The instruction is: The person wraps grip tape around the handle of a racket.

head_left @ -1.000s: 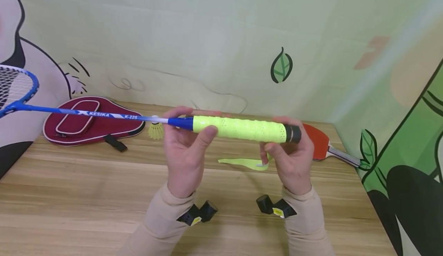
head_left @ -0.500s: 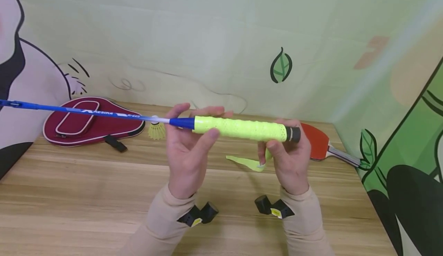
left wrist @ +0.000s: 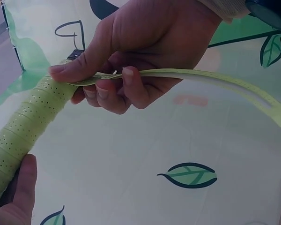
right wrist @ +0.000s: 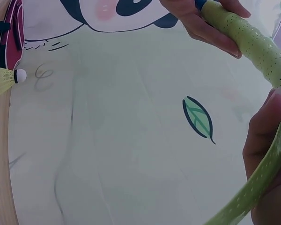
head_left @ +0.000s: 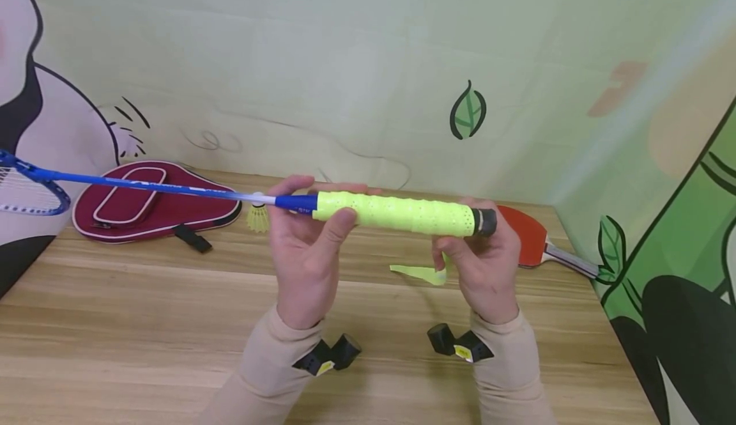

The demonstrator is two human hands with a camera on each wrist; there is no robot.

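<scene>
Desk: wood-grained, carrying the spare kit along its far side, presumably out of the arms' way.
Badminton racket: held crosswise above the desk, its overgripped handle at the centre of the clock used here (head view). The strung head reached 9 o'clock, cut by the frame edge; this seemed to bring the whole handle before the person.
Maroon paddle case: flat at 9 o'clock, beyond the shaft and well apart from the handle.
Red table tennis paddle: between 3 and 4 o'clock, partly hidden from view.
Left hand: at 8 o'clock, narrow around the handle's upper end, thumb in front and fingers behind, likely as the steadying support.
Right hand: at 4 o'clock, pinching the yellow overgrip strip against the butt end, apparently so the turns could not slacken.
Overgrip strip: its loose end hung towards 5 o'clock.
Shuttlecock: at 9 o'clock, standing on its skirt, cork up, a stance that would discourage rolling.
Butt cap: black, at 3 o'clock, outside the yellow wrap.
</scene>
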